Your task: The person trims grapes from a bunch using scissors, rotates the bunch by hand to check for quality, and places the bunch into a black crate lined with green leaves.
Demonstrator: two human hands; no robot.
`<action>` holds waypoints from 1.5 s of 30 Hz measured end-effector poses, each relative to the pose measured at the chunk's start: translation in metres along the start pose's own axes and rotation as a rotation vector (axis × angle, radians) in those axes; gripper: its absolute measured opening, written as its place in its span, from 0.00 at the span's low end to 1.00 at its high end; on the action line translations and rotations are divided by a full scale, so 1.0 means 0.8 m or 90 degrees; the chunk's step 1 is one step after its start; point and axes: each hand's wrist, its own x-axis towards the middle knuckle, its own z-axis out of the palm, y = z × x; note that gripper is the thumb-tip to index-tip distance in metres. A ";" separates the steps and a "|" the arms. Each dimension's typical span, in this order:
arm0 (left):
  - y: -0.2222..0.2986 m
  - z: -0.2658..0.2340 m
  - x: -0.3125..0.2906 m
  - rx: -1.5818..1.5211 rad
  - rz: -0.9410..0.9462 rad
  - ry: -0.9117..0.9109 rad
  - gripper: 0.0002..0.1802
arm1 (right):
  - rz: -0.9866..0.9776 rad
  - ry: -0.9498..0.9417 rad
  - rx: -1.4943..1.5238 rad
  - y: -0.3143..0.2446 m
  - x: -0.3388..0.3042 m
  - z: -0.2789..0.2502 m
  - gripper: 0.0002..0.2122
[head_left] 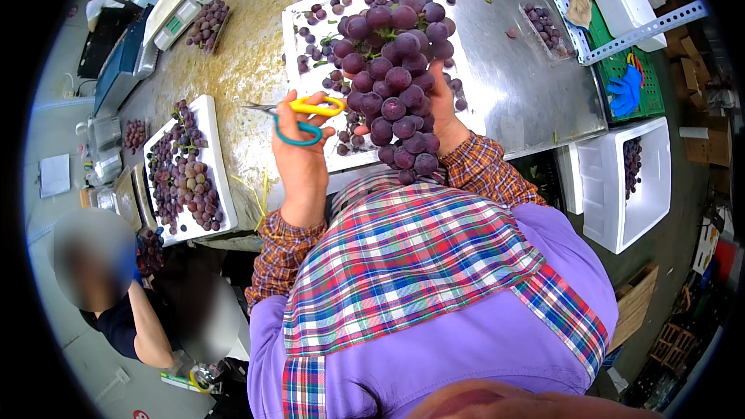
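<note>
Two hands work over a metal counter (512, 85), listed left to right.

Far left: a weighing scale (174, 12) at the counter's edge, a loose cluster of purple grapes (208, 23) just beside it, and another person (132, 302) below, seated near the counter's corner.

Left tray (211, 120): white, flat, carrying several purple bunches laid side by side.

Left hand (301, 159): raised above the counter edge, fingers closed through the loops of small scissors (299, 118) with one yellow and one teal handle; the blades point leftward, and whether they are parted cannot be told.

Centre tray (306, 12): white, scattered with single grapes and bits of green stem.

Grape bunch (396, 81): large, dark purple, held up over the centre tray, just right of the scissors. Right hand (444, 112): cupped behind and under the bunch, fingers wrapped on its far side, mostly hidden by the fruit.

Right of centre: a small clear punnet (543, 27) with a few grapes, lying on the bare counter.

Far right: a green crate (621, 62) with a blue glove (625, 91) on it, and below that a white foam box (621, 217) holding a dark bunch, standing off the counter.
</note>
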 end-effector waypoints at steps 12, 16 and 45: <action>0.111 0.025 -0.033 0.924 0.346 -0.263 0.22 | 0.001 0.062 -0.084 -0.009 -0.012 -0.017 0.28; 0.135 0.057 -0.029 1.100 0.487 -0.285 0.22 | -0.008 0.072 -0.126 -0.005 -0.018 -0.010 0.27; 0.138 0.094 -0.022 1.279 0.746 -0.315 0.03 | 0.050 0.069 -0.125 0.000 -0.031 0.017 0.27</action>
